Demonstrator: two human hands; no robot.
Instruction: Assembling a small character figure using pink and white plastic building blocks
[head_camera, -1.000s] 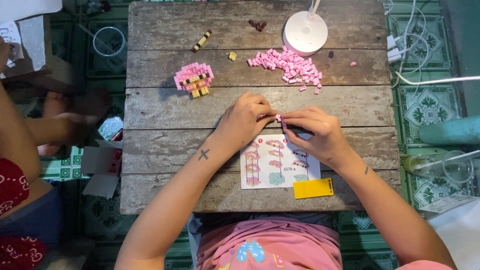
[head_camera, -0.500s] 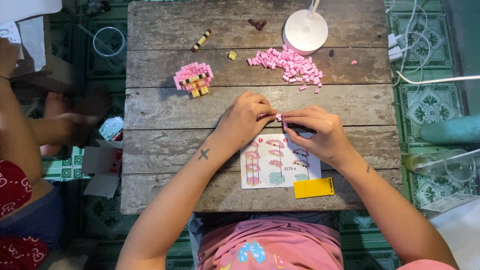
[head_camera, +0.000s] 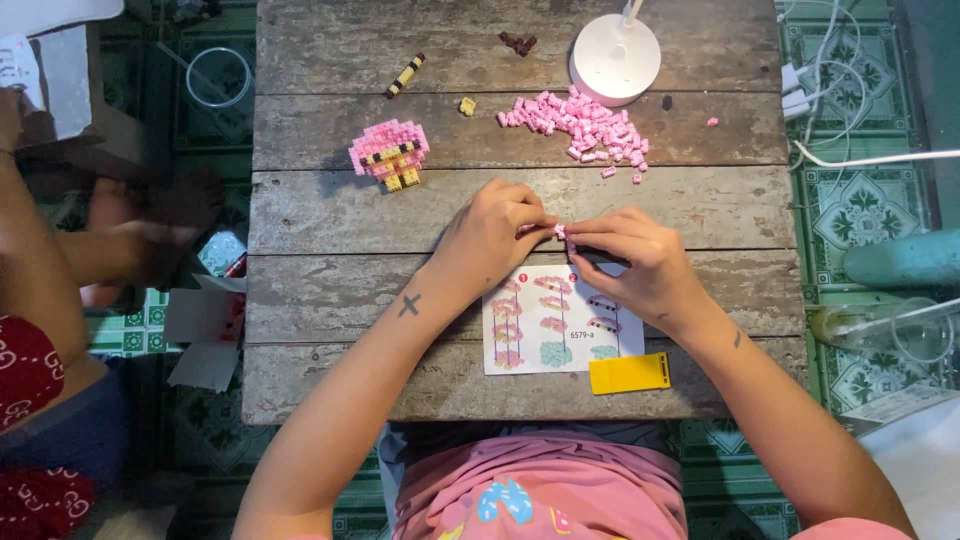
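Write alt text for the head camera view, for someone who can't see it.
A person's left hand and right hand pinch a small pink brick piece together over a weathered wooden table. An instruction sheet and a yellow tool lie just below the hands; a pile of pink bricks, a white lamp base and a half-built pink figure sit beyond.

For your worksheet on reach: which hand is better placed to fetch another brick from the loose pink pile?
Probably the right hand: the loose pink pile lies ahead on its side, while the left hand pinches the small pink piece.
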